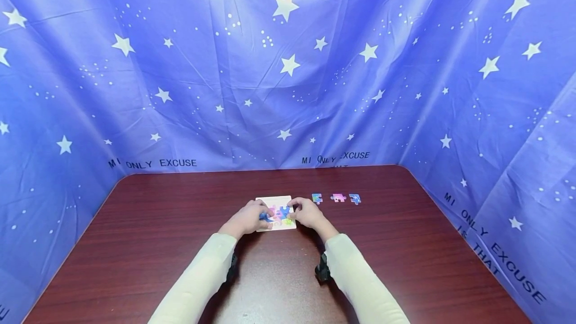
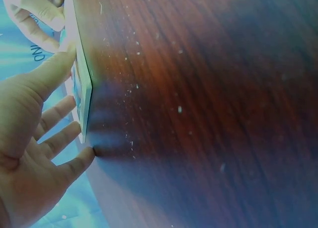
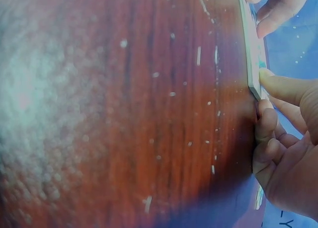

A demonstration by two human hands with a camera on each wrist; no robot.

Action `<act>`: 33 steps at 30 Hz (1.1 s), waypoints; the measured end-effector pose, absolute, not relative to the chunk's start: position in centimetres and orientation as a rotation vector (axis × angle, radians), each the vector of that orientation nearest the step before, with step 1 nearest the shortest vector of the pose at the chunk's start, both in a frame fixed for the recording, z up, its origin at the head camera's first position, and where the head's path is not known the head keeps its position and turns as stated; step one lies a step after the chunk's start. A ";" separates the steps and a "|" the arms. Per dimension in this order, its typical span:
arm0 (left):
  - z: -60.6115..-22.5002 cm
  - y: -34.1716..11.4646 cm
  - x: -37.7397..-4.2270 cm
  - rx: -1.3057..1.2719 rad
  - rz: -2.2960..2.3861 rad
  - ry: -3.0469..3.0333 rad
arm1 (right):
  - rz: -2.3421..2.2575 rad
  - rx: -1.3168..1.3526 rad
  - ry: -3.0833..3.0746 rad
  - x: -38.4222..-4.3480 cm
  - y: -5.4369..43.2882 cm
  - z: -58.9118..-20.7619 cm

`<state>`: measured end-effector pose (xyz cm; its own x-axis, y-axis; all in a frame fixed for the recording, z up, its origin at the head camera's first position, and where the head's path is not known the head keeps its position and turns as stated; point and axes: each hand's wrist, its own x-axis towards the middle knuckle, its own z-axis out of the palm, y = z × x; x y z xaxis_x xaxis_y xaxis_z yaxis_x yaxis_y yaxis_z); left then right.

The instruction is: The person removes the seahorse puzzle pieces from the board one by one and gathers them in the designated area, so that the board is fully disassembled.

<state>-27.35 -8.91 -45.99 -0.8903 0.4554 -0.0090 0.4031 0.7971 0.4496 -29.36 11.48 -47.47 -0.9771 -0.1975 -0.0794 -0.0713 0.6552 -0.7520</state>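
Left hand (image 1: pixel 248 217): yours is spread wide at the left of the board, thumb resting on top, the other fingers that the left wrist view shows nearly straight beside the edge.
Board place: you have the puzzle board (image 1: pixel 275 200) between your two hands, seemingly flat on the surface (image 1: pixel 135 244).
Board progress: you look to be partway through; some colored shapes lie within the frame, but your fingers hide whether each is fully seated. Three pieces are left outside it.
Board look: you can see a thin, pale slab with a light border, a blue patch (image 1: pixel 264 217) by your left thumb, pink in the middle, a blue jigsaw shape (image 1: pixel 284 211) right of that, and a yellow-green patch (image 1: pixel 288 222) toward the near right corner.
Right hand (image 1: pixel 309 213): your thumb and forefinger are close together at the board's right edge, other fingers bent beside the corner; you cannot tell from here whether they pinch a piece or only press.
Blue-green piece (image 1: pixel 317 197): it lies loose to the right of the board, toward the far side, the nearest of the three to your right hand.
Pink piece (image 1: pixel 338 197): it sits next in the row, knobs showing, apart from both neighbors.
Rightmost blue piece (image 1: pixel 355 198): it ends your row, unplaced.
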 end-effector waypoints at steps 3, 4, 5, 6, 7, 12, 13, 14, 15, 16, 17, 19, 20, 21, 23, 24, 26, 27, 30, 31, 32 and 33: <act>-46.0 -9.0 -27.4 0.735 0.672 2.874 | -1.223 -0.221 2.716 -29.4 11.5 -47.5; -46.1 -9.1 -27.4 0.741 0.674 2.873 | -1.222 -0.221 2.716 -29.4 11.5 -47.4; -46.2 -9.1 -27.5 0.730 0.673 2.872 | -1.221 -0.220 2.715 -29.3 11.5 -47.4; -46.2 -9.1 -27.6 0.718 0.673 2.869 | -1.221 -0.218 2.713 -29.3 11.5 -47.4; -46.3 -9.1 -27.7 0.706 0.674 2.866 | -1.216 -0.215 2.712 -29.3 11.5 -47.4; -46.5 -8.9 -27.9 0.665 0.652 2.868 | -1.187 -0.219 2.711 -29.4 11.5 -47.4; -46.5 -8.8 -27.9 0.665 0.644 2.870 | -1.180 -0.226 2.712 -29.4 11.5 -47.5; -46.5 -8.8 -27.9 0.667 0.638 2.875 | -1.174 -0.233 2.713 -29.4 11.5 -47.5; -46.5 -8.8 -27.9 0.668 0.633 2.877 | -1.167 -0.238 2.715 -29.4 11.5 -47.5; -46.5 -8.8 -27.9 0.665 0.632 2.877 | -1.164 -0.244 2.716 -29.4 11.5 -47.5; -46.4 -8.8 -27.9 0.660 0.631 2.873 | -1.164 -0.247 2.717 -29.4 11.5 -47.4; -46.3 -8.8 -27.8 0.649 0.639 2.867 | -1.178 -0.246 2.716 -29.4 11.5 -47.4; -46.3 -8.7 -27.9 0.649 0.639 2.867 | -1.185 -0.244 2.715 -29.4 11.5 -47.3; -46.3 -8.7 -27.9 0.647 0.637 2.866 | -1.193 -0.244 2.714 -29.4 11.5 -47.3; -46.3 -8.7 -27.9 0.637 0.640 2.858 | -1.216 -0.235 2.708 -29.4 11.5 -47.2; -46.3 -8.7 -27.9 0.635 0.641 2.858 | -1.225 -0.235 2.705 -29.3 11.5 -47.2; -46.3 -8.7 -28.0 0.634 0.642 2.860 | -1.239 -0.235 2.703 -29.3 11.6 -47.3; -46.3 -8.7 -28.0 0.631 0.647 2.860 | -1.245 -0.231 2.701 -29.3 11.6 -47.3; -46.4 -8.7 -28.0 0.642 0.667 2.862 | -1.247 -0.225 2.708 -29.3 11.7 -47.6; -46.4 -8.7 -28.0 0.648 0.673 2.864 | -1.245 -0.220 2.713 -29.3 11.7 -47.7; -46.4 -8.7 -27.9 0.654 0.677 2.866 | -1.242 -0.212 2.715 -29.3 11.7 -47.8; -46.4 -8.7 -27.9 0.661 0.683 2.867 | -1.239 -0.209 2.720 -29.3 11.7 -47.9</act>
